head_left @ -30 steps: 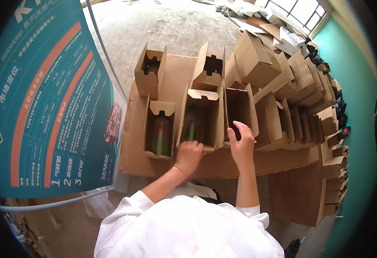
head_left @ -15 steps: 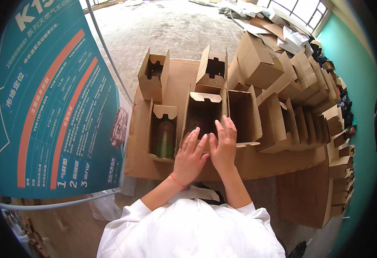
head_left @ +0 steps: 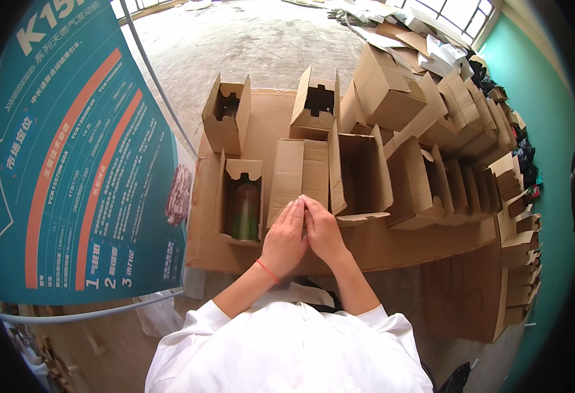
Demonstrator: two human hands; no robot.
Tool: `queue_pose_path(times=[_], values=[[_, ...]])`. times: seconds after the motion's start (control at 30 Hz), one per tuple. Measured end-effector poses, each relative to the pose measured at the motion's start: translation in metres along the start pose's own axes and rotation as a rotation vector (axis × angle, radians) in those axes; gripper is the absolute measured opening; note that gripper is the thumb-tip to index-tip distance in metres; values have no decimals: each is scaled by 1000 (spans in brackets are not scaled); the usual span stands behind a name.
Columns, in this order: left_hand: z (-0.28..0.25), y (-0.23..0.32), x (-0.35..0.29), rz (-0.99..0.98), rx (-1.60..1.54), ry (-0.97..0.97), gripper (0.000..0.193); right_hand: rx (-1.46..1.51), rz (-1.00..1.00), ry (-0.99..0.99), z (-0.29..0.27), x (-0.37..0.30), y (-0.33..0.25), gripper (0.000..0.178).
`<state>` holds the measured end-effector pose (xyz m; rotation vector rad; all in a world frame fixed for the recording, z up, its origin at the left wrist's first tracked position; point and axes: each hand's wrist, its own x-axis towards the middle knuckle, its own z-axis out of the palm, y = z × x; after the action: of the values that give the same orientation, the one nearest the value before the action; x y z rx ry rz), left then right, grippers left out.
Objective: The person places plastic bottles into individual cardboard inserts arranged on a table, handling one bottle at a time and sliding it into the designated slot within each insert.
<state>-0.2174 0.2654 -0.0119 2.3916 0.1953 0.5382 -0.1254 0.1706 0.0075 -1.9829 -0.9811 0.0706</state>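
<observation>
In front of me a brown cardboard box (head_left: 288,171) has its two top flaps folded down, so its inside is hidden. My left hand (head_left: 285,237) lies with fingers stretched out at the near edge of the flaps. Beside it my right hand (head_left: 325,229) rests on the same edge, fingers extended, and the fingertips of both hands meet near the seam. Neither hand holds anything. To the left stands an open box (head_left: 240,169) with a greenish bottle (head_left: 245,213) inside. On the right is another open box (head_left: 370,190), its inside in shadow.
Two open boxes, one at the far left (head_left: 230,134) and one at the far middle (head_left: 315,122), stand on the cardboard-covered table (head_left: 271,108). More boxes (head_left: 413,196) crowd the right side. A teal banner (head_left: 84,157) rises at the left; cardboard scraps (head_left: 425,46) lie beyond.
The middle box's top flaps have come down over its opening. Both hands have drawn together and now lie on the flaps' near edge. The view has shifted slightly.
</observation>
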Motion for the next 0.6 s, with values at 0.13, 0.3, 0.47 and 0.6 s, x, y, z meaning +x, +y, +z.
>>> queue_pose_path(times=[0.13, 0.3, 0.47, 0.6], values=[[6, 0, 8, 35, 131, -66, 78, 55, 43, 8, 3, 0, 9, 31], [28, -11, 9, 95, 464, -60, 77, -338, -249, 354, -26, 2, -16, 33], [30, -11, 15, 72, 475, -51, 76, -542, 41, 231, -53, 3, 13, 38], [35, -10, 23, 79, 465, -57, 74, -442, 216, 41, -55, -6, 16, 22]])
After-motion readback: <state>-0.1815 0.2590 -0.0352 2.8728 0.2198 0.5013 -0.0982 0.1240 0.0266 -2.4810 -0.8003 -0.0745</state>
